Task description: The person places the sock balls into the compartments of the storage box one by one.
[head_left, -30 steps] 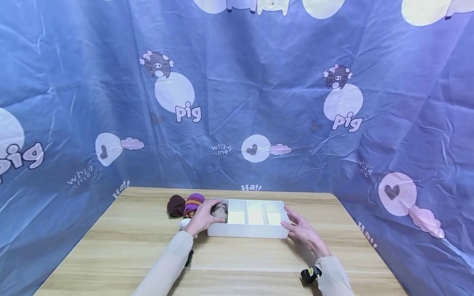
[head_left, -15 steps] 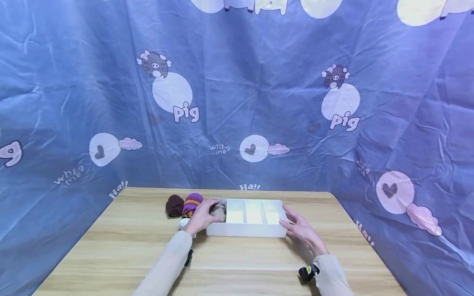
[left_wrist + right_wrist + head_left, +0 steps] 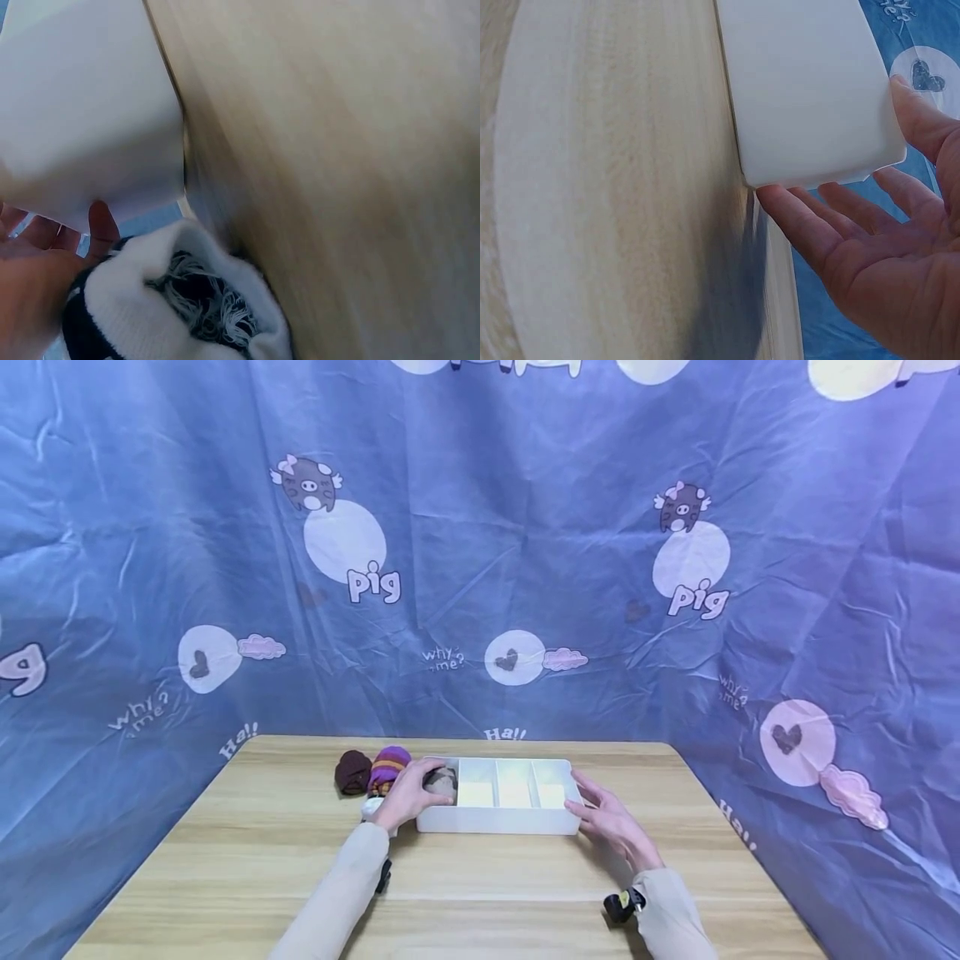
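Observation:
A white divided storage box [image 3: 498, 820] lies across the table, held at both ends. My left hand [image 3: 405, 793] grips its left end, thumb at the front rim and fingers toward the back. A grey-brown rolled sock [image 3: 441, 782] sits in the leftmost compartment, partly covered by that hand. The right hand [image 3: 611, 822] holds the right end; in the right wrist view its thumb touches the upper edge and the fingertips [image 3: 769, 196] meet the end. Beside my left wrist lies a white rolled sock [image 3: 135, 300] with a dark band and loose threads inside.
Behind the left hand stand a dark brown rolled sock [image 3: 352, 772] and a purple striped rolled sock [image 3: 390, 767]. The wooden table [image 3: 480, 893] meets a blue printed curtain [image 3: 465, 568] at the back and sides.
The head view has shifted slightly. Both hands stay on the ends of the box, and the socks have not visibly moved on the table.

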`<state>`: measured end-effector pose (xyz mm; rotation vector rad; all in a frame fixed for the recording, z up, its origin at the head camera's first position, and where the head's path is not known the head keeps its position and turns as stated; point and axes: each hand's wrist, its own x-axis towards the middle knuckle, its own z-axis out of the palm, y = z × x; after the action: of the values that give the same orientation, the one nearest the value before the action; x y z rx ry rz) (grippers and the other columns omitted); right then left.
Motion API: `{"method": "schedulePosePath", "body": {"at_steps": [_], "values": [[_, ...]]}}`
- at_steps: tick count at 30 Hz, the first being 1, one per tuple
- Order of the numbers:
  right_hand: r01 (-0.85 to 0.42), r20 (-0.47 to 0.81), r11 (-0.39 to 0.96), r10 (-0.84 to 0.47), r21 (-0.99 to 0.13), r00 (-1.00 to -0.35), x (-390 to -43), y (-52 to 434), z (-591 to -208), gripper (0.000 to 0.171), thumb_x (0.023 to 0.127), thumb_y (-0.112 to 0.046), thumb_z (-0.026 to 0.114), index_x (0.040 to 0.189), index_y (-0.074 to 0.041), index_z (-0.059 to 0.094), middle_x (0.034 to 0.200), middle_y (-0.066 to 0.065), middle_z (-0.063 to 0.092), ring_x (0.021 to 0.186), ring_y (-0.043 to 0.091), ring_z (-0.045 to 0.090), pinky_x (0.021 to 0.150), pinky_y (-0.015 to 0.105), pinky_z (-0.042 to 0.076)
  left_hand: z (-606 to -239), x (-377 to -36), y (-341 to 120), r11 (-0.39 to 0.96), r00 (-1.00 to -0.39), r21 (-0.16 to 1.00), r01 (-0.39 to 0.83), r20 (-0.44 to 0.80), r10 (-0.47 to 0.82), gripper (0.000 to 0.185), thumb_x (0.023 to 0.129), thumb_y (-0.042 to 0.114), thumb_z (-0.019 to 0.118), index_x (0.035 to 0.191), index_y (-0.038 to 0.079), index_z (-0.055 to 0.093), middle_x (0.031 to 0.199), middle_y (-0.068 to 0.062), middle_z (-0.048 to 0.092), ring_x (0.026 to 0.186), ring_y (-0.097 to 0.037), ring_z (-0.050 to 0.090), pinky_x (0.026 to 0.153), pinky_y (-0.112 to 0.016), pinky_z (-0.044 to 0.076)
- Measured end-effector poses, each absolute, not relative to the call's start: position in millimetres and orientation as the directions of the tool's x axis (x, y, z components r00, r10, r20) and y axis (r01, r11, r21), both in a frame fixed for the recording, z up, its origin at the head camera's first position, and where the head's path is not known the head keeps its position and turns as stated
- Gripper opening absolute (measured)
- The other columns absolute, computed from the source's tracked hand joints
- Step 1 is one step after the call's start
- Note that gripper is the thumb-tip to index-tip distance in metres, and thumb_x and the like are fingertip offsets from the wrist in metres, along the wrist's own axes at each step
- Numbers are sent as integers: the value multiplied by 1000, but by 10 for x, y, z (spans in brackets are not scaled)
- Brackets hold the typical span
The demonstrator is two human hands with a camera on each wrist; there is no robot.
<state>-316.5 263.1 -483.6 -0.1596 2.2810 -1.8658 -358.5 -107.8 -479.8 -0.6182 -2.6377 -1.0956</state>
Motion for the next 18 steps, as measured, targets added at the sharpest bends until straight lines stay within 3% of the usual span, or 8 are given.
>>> {"method": "schedulePosePath", "body": {"at_steps": [18], "values": [[33, -74, 209, -191, -977, -979, -3172, 2625, -4834, 74, 97, -14, 60, 157, -10, 17, 158, 31, 16, 138, 47, 35, 102, 47, 47, -4803, -3590, -1101, 704, -868, 517, 488, 370, 330, 69, 72, 40, 85, 129, 8, 63, 136, -11, 60, 129, -35, 50, 109, -51, 38]]}}
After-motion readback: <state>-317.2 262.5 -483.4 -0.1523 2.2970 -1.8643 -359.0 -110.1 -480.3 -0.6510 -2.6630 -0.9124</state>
